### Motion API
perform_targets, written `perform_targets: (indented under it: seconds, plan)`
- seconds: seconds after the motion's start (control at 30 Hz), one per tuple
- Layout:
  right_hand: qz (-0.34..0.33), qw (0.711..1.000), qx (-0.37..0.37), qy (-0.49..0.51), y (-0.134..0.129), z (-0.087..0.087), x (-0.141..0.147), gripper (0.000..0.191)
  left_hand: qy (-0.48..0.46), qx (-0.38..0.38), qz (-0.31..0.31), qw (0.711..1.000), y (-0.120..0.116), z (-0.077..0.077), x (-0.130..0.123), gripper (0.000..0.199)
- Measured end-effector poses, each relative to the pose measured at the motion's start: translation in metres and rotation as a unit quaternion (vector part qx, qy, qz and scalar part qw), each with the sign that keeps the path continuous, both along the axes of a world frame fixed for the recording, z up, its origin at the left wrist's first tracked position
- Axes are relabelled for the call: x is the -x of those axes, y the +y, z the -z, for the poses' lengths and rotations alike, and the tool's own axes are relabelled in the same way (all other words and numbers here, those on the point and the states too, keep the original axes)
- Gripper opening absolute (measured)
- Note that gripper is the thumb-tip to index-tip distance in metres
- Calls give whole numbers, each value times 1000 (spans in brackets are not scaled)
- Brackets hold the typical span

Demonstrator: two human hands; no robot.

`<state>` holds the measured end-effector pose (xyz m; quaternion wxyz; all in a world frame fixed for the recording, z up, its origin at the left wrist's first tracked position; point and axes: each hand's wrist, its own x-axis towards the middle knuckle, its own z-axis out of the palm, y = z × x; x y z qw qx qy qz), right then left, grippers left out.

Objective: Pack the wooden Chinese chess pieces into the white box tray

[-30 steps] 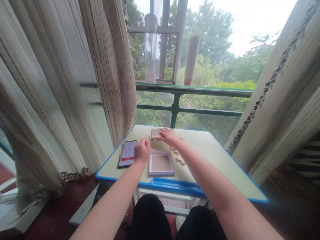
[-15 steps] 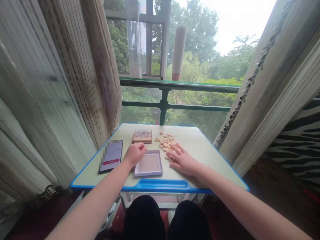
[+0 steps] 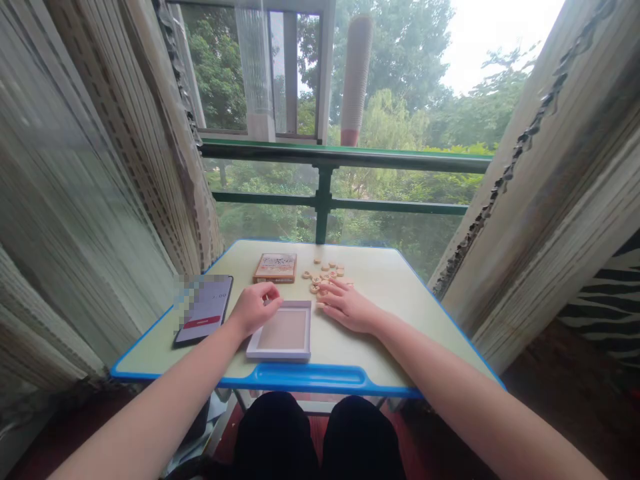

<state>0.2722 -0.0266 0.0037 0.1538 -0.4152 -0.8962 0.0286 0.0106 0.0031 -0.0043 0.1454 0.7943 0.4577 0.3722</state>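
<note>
Several round wooden pieces (image 3: 315,288) lie in a loose cluster at the middle of the table. My right hand (image 3: 347,305) rests over the near side of this cluster, palm down with its fingers spread, and hides some pieces. At the upper left edge of a shallow open box tray (image 3: 305,355) is my left hand (image 3: 257,308), its fingers curled together. Whether anything is between those fingers is hidden. No pieces show inside the tray. A patterned box lid (image 3: 278,265) lies beyond my left hand.
A phone (image 3: 206,310) with a lit screen lies at the table's left. The pale table (image 3: 400,280) has a blue rim and a blue groove (image 3: 310,377) at its near edge. Curtains hang on both sides, and a green railing (image 3: 350,157) stands beyond.
The view has shifted, so the table appears a little further left. My right hand has moved slightly away from me over the pieces. My left hand stays beside the tray.
</note>
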Motion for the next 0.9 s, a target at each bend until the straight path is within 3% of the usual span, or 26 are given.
perform_targets:
  seconds: [0.23, 0.43, 0.6, 0.73, 0.8, 0.9]
  plan:
    - [13, 998, -27, 57, 17, 8, -18, 30, 13, -10, 32, 999, -12, -4, -13, 21]
    - [45, 992, -33, 114, 24, 10, -30, 28, 28, -11, -2, 1000, -12, -4, -31, 34]
    - [57, 992, -40, 107, 17, 5, -32, 30, 96, -40, 62, 993, -9, -14, -49, 37]
    - [41, 995, -43, 85, 13, 4, -33, 22, 125, -40, 104, 986, 10, -29, -60, 38]
    - [41, 995, -49, 82, 14, 5, -34, 21, 84, -52, 78, 992, 24, -32, -66, 39]
    - [44, 994, -51, 83, 17, 4, -35, 22, 2, -72, -20, 997, 39, -26, -74, 41]
